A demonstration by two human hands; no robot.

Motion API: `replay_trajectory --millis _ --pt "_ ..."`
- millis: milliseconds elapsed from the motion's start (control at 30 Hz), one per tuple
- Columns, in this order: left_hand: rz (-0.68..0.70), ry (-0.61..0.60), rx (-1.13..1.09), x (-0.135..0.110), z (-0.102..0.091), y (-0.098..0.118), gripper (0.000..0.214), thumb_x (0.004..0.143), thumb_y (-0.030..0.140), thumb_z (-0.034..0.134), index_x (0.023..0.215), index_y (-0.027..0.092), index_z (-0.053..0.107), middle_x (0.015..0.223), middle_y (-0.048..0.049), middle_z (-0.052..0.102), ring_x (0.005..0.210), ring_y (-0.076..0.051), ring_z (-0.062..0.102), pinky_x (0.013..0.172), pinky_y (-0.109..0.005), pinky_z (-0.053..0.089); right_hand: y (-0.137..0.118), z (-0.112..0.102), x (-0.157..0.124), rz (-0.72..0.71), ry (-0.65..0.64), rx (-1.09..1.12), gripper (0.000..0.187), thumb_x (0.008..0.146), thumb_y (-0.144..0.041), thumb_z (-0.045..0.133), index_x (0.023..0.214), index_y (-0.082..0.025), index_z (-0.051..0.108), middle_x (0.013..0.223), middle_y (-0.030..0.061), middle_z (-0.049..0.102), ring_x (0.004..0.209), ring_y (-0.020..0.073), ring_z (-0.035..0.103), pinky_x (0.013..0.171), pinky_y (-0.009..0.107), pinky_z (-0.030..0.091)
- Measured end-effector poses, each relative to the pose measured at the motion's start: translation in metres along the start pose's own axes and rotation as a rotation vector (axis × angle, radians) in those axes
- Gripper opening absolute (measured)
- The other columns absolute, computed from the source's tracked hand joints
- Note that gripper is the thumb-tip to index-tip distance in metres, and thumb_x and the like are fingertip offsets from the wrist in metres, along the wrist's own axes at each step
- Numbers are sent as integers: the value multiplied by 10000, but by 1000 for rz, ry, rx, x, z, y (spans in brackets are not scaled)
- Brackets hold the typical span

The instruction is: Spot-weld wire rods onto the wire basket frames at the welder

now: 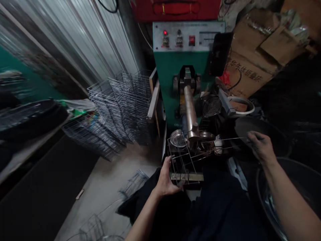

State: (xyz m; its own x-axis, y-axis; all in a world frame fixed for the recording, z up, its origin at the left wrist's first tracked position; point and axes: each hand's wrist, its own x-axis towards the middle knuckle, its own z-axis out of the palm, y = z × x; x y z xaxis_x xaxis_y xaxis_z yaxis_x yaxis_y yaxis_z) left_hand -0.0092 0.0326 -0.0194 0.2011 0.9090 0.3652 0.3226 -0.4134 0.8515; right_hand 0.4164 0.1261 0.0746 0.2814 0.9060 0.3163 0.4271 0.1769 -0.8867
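My left hand (pixel 167 179) grips the near corner of a wire rack (pixel 184 160) made of welded steel rods. My right hand (pixel 260 145) pinches the far end of a long rod (pixel 225 142) that extends from the rack. The rack sits just below the copper-coloured electrode arm (pixel 190 110) of a green spot welding machine (pixel 180 80). Beneath the rack lies a wooden strip (pixel 187 177) with metal clips. Two round metal dishes (pixel 178 139) flank the arm's lower end, and the rack's wires partly cover them.
Several stacked wire racks (pixel 120 107) stand left of the machine, and more lie on the concrete floor (pixel 100 187). A wire fan guard (pixel 212 106) sits right of the arm. A large dark basin (pixel 283 187) stands at lower right, below a torn cardboard box (pixel 250 57).
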Motion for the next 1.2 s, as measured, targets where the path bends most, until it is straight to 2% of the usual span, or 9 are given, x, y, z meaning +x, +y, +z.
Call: replay_trajectory --millis 67,200,300,433,533,700,833,1033,1200 --pt "-10 -8 21 -10 -2 4 1037 643 329 802 1541 225 294 1469 -164 459 1282 -380 590 1120 -595 505 8 15 -10 33 -1 149 644 701 -843 728 638 -225 556 634 16 492 618 174 438 595 332 357" --pt "-15 -31 21 -24 0 7 1030 640 303 771 1545 234 285 1461 -163 470 1297 -392 589 1115 -600 512 0 51 -31 87 -332 135 660 729 -834 707 600 -208 544 616 2 475 616 160 425 582 299 329" --pt "-10 -44 36 -33 0 9 1078 637 302 790 1562 241 240 1489 -185 446 1326 -420 570 1126 -633 492 -11 66 -36 113 -393 122 656 736 -800 723 572 -208 494 593 -17 430 598 142 388 577 290 306" --pt "-48 -55 -10 -44 -4 15 1087 646 308 807 1561 233 224 1485 -198 441 1331 -421 570 1107 -629 514 -2 53 -35 98 -348 149 636 677 -794 771 580 -219 517 599 -5 441 602 158 394 580 309 313" --pt "-61 -35 -55 -48 -9 19 1058 670 326 794 1562 235 232 1477 -191 446 1339 -412 567 1117 -623 512 8 40 -38 80 -286 188 605 713 -818 725 663 -234 577 656 17 487 636 190 436 597 331 348" --pt "-77 -32 -58 -49 -11 22 1048 657 344 816 1550 241 277 1455 -180 462 1303 -404 585 1112 -634 516 -6 49 -44 111 -673 33 527 764 -728 754 794 -206 689 798 50 646 791 237 579 747 355 445" --pt "-61 -15 -96 -54 -13 27 1020 686 354 792 1564 241 285 1465 -179 450 1325 -406 565 1134 -656 487 -12 49 -43 93 -586 50 565 832 -749 675 733 -195 637 729 24 587 734 190 523 708 319 407" --pt "-38 -1 -128 -56 -13 28 1039 697 397 802 1574 253 264 1488 -176 424 1350 -412 545 1156 -658 468 -16 47 -51 155 -453 92 644 803 -782 686 601 -211 467 618 -25 391 618 138 364 585 291 282" --pt "-46 -29 -95 -48 -6 26 1050 668 376 809 1562 242 275 1474 -179 447 1331 -416 562 1127 -631 508 -26 65 -56 99 -505 68 604 808 -707 725 583 -201 483 617 -25 394 626 132 365 588 287 270"
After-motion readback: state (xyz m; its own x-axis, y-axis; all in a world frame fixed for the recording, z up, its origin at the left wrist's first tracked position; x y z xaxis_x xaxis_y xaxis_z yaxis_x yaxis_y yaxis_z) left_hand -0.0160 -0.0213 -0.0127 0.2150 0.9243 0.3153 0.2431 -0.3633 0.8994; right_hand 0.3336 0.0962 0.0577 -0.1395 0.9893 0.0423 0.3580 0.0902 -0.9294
